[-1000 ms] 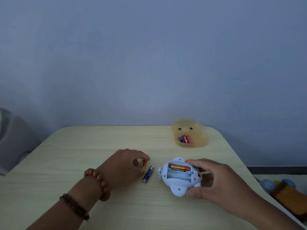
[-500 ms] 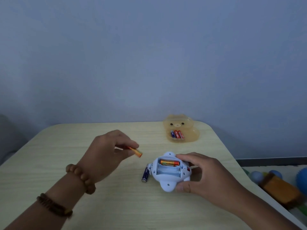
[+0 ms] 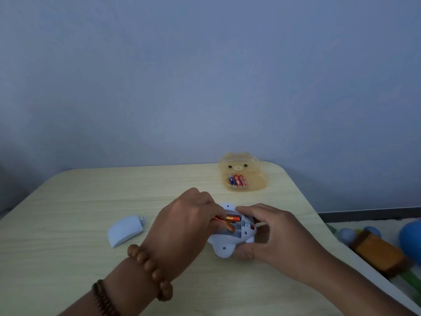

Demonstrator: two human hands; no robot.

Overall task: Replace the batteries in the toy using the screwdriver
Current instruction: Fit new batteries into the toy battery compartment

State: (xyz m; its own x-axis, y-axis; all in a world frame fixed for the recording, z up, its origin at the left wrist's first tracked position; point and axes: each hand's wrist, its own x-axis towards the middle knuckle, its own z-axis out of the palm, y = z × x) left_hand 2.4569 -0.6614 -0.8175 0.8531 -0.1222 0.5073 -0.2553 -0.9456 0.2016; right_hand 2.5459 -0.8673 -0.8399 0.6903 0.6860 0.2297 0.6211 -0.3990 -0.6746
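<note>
A pale blue toy (image 3: 230, 241) lies belly-up on the wooden table (image 3: 91, 201), its battery bay open. My right hand (image 3: 273, 233) grips its right side and holds it steady. My left hand (image 3: 189, 224) pinches an orange battery (image 3: 230, 227) and holds it slanted in the bay, below another orange battery (image 3: 233, 218) that sits in the far slot. The toy's detached blue cover (image 3: 125, 231) lies on the table to the left. No screwdriver is in view. The dark blue battery seen earlier is hidden under my left hand.
A translucent yellow bear-shaped box (image 3: 242, 176) at the table's back right holds three batteries. Coloured toys (image 3: 378, 252) lie on the floor past the table's right edge. A blue-grey wall stands behind the table.
My left hand lifted an orange battery off the table, carried it right and brought it down into the toy's bay. The view shifted, which brings the detached cover into sight.
</note>
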